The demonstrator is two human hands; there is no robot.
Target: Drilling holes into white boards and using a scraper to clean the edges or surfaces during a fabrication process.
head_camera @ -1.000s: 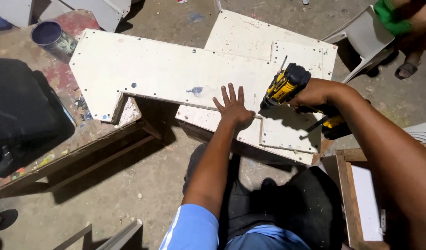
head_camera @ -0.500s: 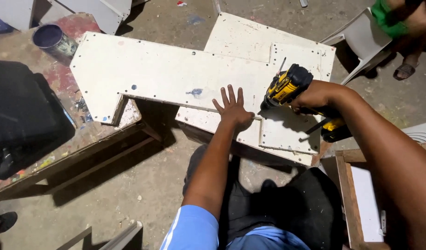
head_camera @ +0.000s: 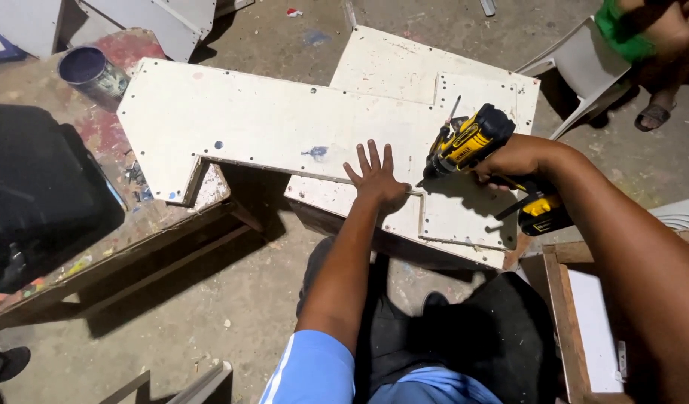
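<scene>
A yellow and black cordless drill (head_camera: 475,142) is gripped in the right hand (head_camera: 509,158), its tip set against a white irregularly cut wooden panel (head_camera: 284,123); the panel is pressed down by the left hand (head_camera: 376,179), fingers spread flat; a paint-stained tin can (head_camera: 90,73) is seen on the surface (head_camera: 97,142)

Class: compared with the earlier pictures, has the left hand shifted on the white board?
No. The left hand remains flat beside the blue smear on the white board.
</scene>
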